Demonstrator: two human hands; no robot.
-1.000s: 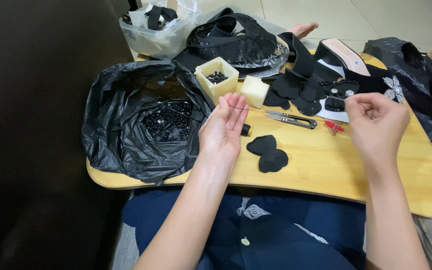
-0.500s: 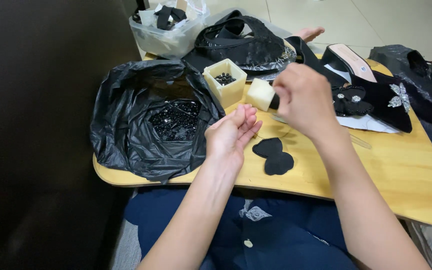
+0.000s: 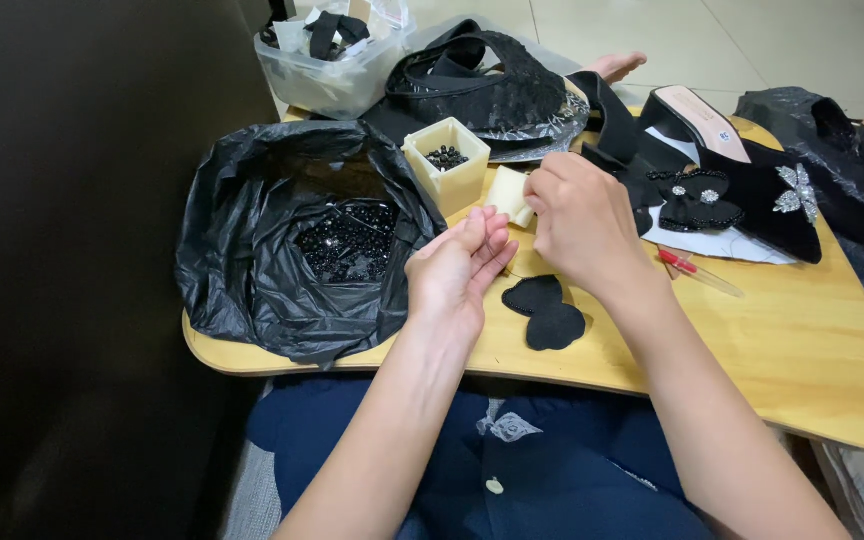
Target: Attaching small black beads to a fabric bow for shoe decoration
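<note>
Wooden bench (image 3: 812,370) is seen carrying the work, and places are told from the black felt piece (image 3: 544,311) lying on it. Just behind that piece the left hand (image 3: 455,272) is held up edge-on, fingers straight and together, nothing seen gripped. The right hand (image 3: 577,225) is curled above it, fingertips pinched; what its grip holds cannot be told. Left of the piece the black bag (image 3: 252,260) crowds the bench edge; bare wood is left to its right.

home craft spot | wooden lap table (image 3: 752,350) | tiled floor (image 3: 652,25) | bead bag (image 3: 252,250)
</note>
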